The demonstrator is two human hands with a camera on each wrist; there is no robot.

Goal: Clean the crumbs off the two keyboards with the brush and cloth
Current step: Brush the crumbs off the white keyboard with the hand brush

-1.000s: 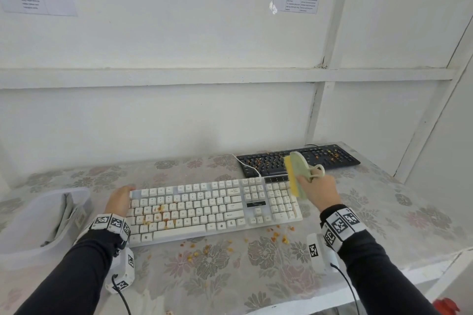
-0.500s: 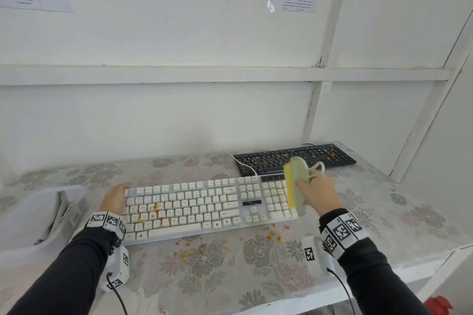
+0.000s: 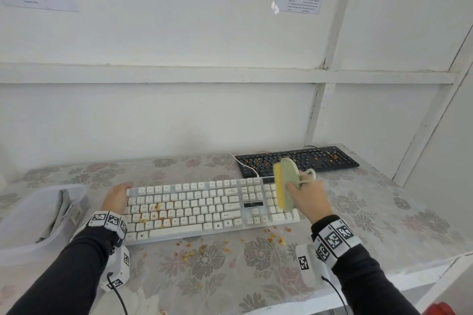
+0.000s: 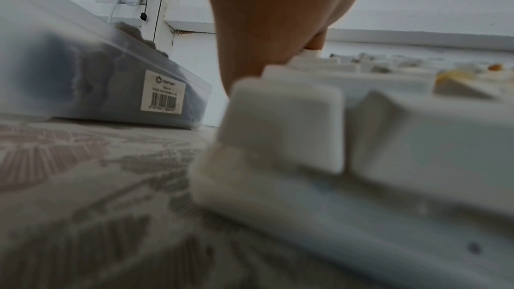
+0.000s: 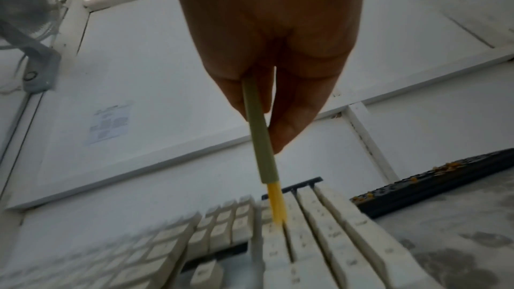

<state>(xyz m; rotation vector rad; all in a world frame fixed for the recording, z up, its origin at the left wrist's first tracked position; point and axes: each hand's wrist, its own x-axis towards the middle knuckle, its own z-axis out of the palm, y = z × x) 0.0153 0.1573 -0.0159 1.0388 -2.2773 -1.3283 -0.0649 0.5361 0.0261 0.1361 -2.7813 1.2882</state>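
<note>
The tabletop [image 3: 358, 215], covered in a pale floral sheet, runs from the near edge to the white wall. The white keyboard [image 3: 194, 207] lies across its middle, with orange crumbs [image 3: 156, 215] scattered over the keys on its left half and more crumbs [image 3: 225, 248] loose on the tabletop just near of it. At the left sits a translucent plastic tub [image 3: 18, 245] with a grey cloth [image 3: 57, 215] lying inside it; in the left wrist view the tub [image 4: 92, 69] carries a barcode label. The black keyboard [image 3: 302, 160] lies at the far right, just beyond the white one, and its keys are dotted with crumbs too.

The left hand [image 3: 116, 198] rests against the left end of the white keyboard, fingers laid along the far left corner; whether they curl round the edge I cannot tell. The right hand [image 3: 307, 198] is clamped on the green brush [image 3: 288, 181], thumb and fingers pinching its flat body. The brush stands on edge over the number pad at the right end of the white keyboard, and in the right wrist view its yellow bristles [image 5: 275, 203] reach down to touch the keys there.
</note>
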